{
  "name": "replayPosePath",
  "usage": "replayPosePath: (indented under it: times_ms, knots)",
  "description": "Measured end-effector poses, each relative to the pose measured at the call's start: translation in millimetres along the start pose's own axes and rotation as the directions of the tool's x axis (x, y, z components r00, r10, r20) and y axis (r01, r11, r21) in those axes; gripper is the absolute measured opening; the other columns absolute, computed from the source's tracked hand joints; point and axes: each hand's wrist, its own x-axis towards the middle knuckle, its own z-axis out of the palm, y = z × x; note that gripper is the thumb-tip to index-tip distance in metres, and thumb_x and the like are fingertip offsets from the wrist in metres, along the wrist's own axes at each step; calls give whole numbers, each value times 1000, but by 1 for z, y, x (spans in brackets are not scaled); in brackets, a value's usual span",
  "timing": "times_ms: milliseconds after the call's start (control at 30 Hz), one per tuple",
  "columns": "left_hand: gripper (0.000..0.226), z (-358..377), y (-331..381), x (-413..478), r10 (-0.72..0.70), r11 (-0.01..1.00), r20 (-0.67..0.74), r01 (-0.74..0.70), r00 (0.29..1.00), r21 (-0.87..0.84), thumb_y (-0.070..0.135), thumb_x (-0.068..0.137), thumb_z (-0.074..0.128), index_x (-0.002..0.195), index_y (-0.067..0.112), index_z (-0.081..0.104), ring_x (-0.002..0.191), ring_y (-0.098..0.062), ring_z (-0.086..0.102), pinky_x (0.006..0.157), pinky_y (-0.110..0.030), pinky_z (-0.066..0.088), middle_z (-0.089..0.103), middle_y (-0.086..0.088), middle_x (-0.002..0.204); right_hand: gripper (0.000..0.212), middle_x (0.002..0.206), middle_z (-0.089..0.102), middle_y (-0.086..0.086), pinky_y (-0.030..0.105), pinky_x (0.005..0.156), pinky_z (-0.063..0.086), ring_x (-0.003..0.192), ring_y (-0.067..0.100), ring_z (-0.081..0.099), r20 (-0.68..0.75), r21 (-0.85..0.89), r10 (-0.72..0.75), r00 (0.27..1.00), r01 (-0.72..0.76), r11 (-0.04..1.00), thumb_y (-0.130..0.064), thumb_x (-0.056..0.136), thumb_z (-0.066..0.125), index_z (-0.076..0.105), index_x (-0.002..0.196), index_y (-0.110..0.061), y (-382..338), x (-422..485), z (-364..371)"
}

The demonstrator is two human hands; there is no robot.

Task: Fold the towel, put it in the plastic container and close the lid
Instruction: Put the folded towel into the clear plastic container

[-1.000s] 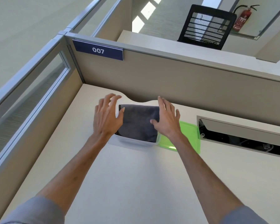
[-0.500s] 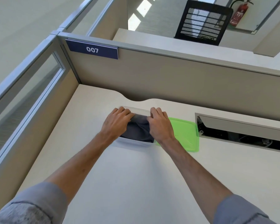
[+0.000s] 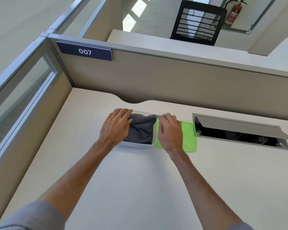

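Observation:
A dark grey folded towel (image 3: 140,130) lies bunched inside a clear plastic container (image 3: 136,145) on the beige desk. My left hand (image 3: 115,127) covers the towel's left side, fingers curled down onto it at the container's left end. My right hand (image 3: 169,130) rests at the container's right rim, fingertips pinching the towel's far right corner. The green lid (image 3: 189,136) lies flat on the desk just right of the container, partly under my right hand.
A cubicle partition (image 3: 173,83) with a "007" sign (image 3: 85,51) stands behind the desk. An open cable tray (image 3: 239,131) is sunk into the desk at the right. A glass side panel (image 3: 20,90) borders the left. A black chair (image 3: 198,22) stands beyond.
Both hands came down from spread above the towel onto it and pressed it into the container. The right hand has shifted to the right rim.

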Motion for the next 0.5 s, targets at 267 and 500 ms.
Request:
replayPosePath:
  times_ms: [267,500]
  knots:
    - [33,14,56,-23,17,988,-84,-29,996,-153,4,103,67,136,5,72,124,-36,70,100,-48,58,74,-10,136,41,118,70,-1,45,94,48,114,28,65,231,-149,103,967,-70,986,-4,83,73,78,120,-20,56,-86,0]
    - [53,52,115,-73,228,961,-20,-228,973,-157,1,93,67,145,12,67,145,-32,58,120,-47,48,67,-7,148,23,106,71,1,45,81,52,103,31,69,203,-238,74,976,-24,971,-14,85,79,75,107,-19,60,-99,3]
